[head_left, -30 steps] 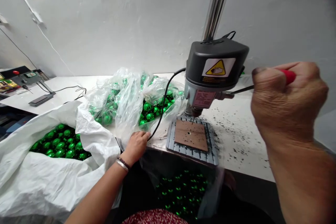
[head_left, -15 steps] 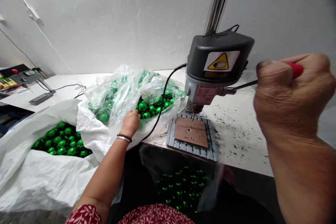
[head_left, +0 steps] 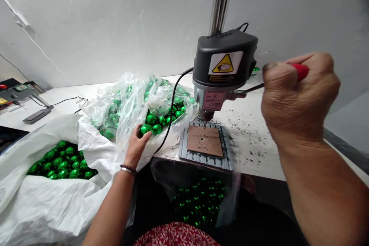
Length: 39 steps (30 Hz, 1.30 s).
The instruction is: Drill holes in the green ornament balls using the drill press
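My left hand (head_left: 135, 145) has its thumb and fingers around a shiny green ball ornament (head_left: 146, 128) at the front edge of an opened clear plastic bag (head_left: 127, 107) full of such balls. My right hand (head_left: 301, 102) is closed around the red-ended lever (head_left: 302, 71) of a small bench drill press (head_left: 226, 61). Below its chuck, the thin drill bit (head_left: 205, 125) points down, above a brown square board (head_left: 198, 145) with a small pale-rimmed hole. The board lies on the grooved grey base plate (head_left: 184, 154).
A white sack (head_left: 52, 207) of green balls stands at the left. Another plastic bag (head_left: 226, 215) of balls hangs below the table edge. Dark shavings litter the white table (head_left: 262, 157). A black cable (head_left: 173, 100) loops beside the drill. A second small drill press (head_left: 23, 92) stands far left.
My left hand has turned and now grips a ball at the bag's edge. My right hand keeps its hold on the lever. The view has shifted slightly to the right.
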Tool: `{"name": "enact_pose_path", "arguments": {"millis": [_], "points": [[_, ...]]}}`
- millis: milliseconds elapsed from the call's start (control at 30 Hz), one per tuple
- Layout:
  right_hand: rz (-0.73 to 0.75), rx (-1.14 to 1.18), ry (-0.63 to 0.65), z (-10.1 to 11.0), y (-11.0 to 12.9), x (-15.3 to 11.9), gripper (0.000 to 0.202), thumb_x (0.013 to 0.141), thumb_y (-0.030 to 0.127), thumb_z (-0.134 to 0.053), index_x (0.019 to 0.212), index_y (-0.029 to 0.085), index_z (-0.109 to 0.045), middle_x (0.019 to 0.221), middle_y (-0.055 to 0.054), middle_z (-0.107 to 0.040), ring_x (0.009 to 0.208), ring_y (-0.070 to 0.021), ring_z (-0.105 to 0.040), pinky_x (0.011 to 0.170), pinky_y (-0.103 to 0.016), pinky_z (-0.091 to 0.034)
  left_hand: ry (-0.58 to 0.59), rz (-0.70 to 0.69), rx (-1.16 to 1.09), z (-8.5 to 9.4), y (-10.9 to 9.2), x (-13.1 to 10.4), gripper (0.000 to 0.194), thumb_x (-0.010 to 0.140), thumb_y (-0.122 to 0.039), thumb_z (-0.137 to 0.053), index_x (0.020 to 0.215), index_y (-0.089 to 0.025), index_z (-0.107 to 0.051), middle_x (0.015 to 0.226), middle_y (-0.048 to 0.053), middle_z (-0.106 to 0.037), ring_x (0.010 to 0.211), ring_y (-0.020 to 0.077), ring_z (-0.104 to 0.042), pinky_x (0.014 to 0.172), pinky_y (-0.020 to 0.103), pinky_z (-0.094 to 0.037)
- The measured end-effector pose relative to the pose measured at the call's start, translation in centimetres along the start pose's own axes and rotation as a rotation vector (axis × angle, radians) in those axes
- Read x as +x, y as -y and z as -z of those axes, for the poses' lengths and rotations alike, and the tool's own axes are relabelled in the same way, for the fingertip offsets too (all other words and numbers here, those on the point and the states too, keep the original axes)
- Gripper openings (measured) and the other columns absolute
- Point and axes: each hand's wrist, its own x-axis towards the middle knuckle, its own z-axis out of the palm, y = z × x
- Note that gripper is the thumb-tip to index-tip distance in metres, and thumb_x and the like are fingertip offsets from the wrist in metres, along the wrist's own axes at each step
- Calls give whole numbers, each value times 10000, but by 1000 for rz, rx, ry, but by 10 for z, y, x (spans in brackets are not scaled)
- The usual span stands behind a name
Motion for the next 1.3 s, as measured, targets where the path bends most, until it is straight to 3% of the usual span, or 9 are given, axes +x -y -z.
{"name": "enact_pose_path", "arguments": {"millis": [67, 133, 267, 400, 533, 767, 1033, 1167, 1300], "points": [[-9, 10, -3, 1, 3, 0, 216, 876, 342, -526, 779, 152, -493, 736, 5, -553, 669, -60, -474, 705, -279, -413, 58, 75, -409, 0, -13, -8, 595, 712, -423, -702, 1246, -221, -535, 1078, 43, -670, 874, 171, -662, 733, 271, -518], [-13, 8, -2, 1, 6, -1, 174, 871, 290, -518, 771, 152, -480, 726, 11, -536, 666, -58, -462, 714, -276, -413, 196, 195, -681, -4, -29, -18, 560, 703, -436, -729, 1192, -228, -555, 1031, 43, -675, 787, 149, -657, 678, 256, -511], [-6, 14, 20, 4, 11, -1, 165, 875, 261, -489, 757, 156, -441, 695, 25, -487, 652, -61, -447, 736, -282, -426, 437, 427, -899, -24, -53, -39, 418, 779, -519, -688, 1034, -194, -625, 1020, 88, -700, 665, 116, -606, 545, 224, -449], [-35, 61, 65, 7, 14, -1, 183, 877, 266, -486, 751, 173, -391, 669, 45, -447, 618, -48, -408, 694, -241, -422, 591, 521, -981, -51, -57, -52, 413, 726, -462, -752, 1005, -186, -623, 998, 74, -702, 713, 129, -644, 539, 200, -439], [-33, 62, 108, 8, 15, 0, 187, 891, 269, -468, 756, 180, -375, 673, 49, -421, 606, -38, -394, 671, -208, -421, 634, 473, -817, -73, -58, -54, 496, 627, -348, -826, 1038, -210, -585, 917, 30, -688, 746, 168, -697, 572, 211, -479], [-13, -12, 161, 9, 12, 1, 182, 912, 312, -412, 787, 186, -370, 720, 38, -406, 664, -32, -467, 762, -211, -478, 562, 174, -313, -109, -70, -36, 362, 716, -357, -740, 1014, -163, -671, 838, 9, -658, 582, 81, -562, 480, 180, -406], [1, -59, 176, 8, 9, 4, 266, 916, 410, -300, 843, 180, -411, 752, 30, -404, 765, -35, -552, 851, -251, -484, 571, 103, -141, -132, -59, -21, 286, 739, -367, -716, 947, -171, -699, 709, -1, -630, 507, 93, -511, 465, 207, -420], [-52, -65, 229, 6, 15, 18, 233, 905, 377, -345, 797, 180, -408, 709, 44, -357, 696, -14, -436, 868, -230, -427, 577, 100, -90, -134, -58, -20, 344, 747, -367, -713, 1042, -190, -717, 732, 6, -668, 511, 113, -536, 484, 235, -464], [-65, -14, 242, 2, 18, 31, 279, 912, 358, -456, 732, 182, -335, 667, 55, -340, 629, -41, -228, 742, -201, -313, 593, 99, 75, -135, -66, -20, 451, 794, -356, -679, 1216, -196, -676, 795, 17, -693, 562, 139, -576, 560, 279, -516]]}}
